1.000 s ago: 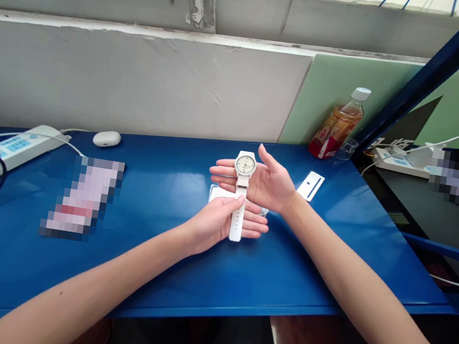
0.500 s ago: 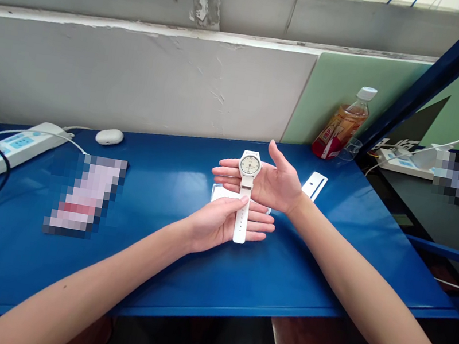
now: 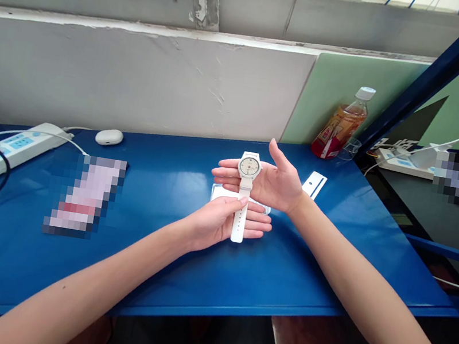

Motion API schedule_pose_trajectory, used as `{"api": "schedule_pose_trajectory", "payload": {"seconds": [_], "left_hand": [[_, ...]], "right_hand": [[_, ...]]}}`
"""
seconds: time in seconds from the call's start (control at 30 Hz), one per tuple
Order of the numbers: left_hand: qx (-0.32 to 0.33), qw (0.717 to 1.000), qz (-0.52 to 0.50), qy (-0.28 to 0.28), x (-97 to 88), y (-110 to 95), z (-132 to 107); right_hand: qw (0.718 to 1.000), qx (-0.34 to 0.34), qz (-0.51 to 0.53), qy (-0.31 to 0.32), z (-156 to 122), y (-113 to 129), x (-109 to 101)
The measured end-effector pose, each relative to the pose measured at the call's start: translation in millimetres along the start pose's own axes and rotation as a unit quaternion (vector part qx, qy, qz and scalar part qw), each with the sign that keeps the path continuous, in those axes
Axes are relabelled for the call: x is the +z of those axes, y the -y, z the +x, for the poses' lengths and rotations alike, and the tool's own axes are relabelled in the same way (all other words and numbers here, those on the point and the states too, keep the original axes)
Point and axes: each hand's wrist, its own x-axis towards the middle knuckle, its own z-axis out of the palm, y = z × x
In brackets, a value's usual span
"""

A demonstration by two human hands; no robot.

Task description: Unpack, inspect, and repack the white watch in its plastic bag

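Observation:
A white wristwatch (image 3: 249,166) with a round pale dial lies face up, its punched strap end hanging toward me. My left hand (image 3: 215,222) holds that strap, the thumb pressed on top and the fingers stretched out beneath it. Palm up, my right hand (image 3: 273,185) is spread open behind the watch, its fingers pointing left under the watch head. Whether the right palm bears any of the watch's weight I cannot tell. Partly hidden behind both hands, a white item in clear wrapping (image 3: 224,192) rests on the blue table (image 3: 158,184).
Left on the table are a blurred-out phone (image 3: 89,193), a white earbud case (image 3: 109,136) and a power strip (image 3: 10,152) with cables. A white card-like piece (image 3: 313,185) lies beyond my right wrist. At the back right corner leans a drink bottle (image 3: 341,126) near a blue post.
Hands and watch hold nearly the same pose. The strap and my left fingers have shifted very slightly left.

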Motion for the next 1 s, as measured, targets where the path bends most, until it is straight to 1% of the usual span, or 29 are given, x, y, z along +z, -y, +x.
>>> {"api": "schedule_pose_trajectory", "payload": {"seconds": [0.3, 0.5, 0.63, 0.73, 0.87, 1.0], "left_hand": [[0.005, 1.000, -0.001, 0.017, -2.4, 2.4, 1.6], [-0.004, 1.000, -0.001, -0.004, 0.8, -0.2, 0.2], [0.000, 1.000, 0.006, -0.003, 3.2, -1.6, -0.6], [0.026, 1.000, 0.001, 0.005, 3.0, -1.2, -0.4], [0.084, 0.996, 0.017, -0.001, 1.9, 0.8, -0.1], [0.112, 0.993, 0.033, -0.006, 1.8, 4.7, 0.0]], "right_hand": [[1.000, 0.001, -0.008, 0.007, 0.1, 0.1, -1.3], [0.999, -0.007, 0.013, 0.028, -0.4, -1.5, -2.0], [1.000, -0.019, 0.009, 0.022, -0.6, -1.6, -2.9], [0.999, -0.032, 0.007, -0.009, -0.1, -0.9, -3.5], [0.994, -0.085, 0.002, -0.076, 2.3, -0.8, -3.5], [0.982, -0.131, -0.019, -0.134, 7.7, -4.6, -4.8]]}}
